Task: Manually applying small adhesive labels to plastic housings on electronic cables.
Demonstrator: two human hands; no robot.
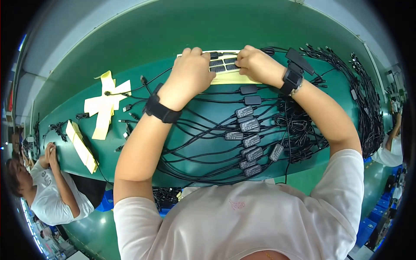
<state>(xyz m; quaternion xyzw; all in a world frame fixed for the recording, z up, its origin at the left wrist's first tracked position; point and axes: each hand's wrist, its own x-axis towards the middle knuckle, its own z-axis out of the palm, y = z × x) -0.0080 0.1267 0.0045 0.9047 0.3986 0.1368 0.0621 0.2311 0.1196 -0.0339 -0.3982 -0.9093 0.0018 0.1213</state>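
A yellow backing sheet (234, 79) with black rectangular labels (217, 68) lies at the far side of the green table. Over its left end my left hand (190, 71) curls closed around a black cable, and a small black module (213, 55) on that cable pokes out by the fingers. Thumb and fingers of my right hand (258, 65) pinch together at the right edge of a black label on the sheet. Nearer to me, cables with black adapter boxes (249, 125) lie in a column. The upper boxes (248, 89) show plain faces; several lower ones show printed faces.
Coiled black cables (299, 130) are heaped right of the boxes. A long bundle of cables (366, 104) runs along the table's right end. Crossed yellow strips (104, 104) and a folded yellow sheet (81, 145) lie at left. A person (56, 186) sits at the left end.
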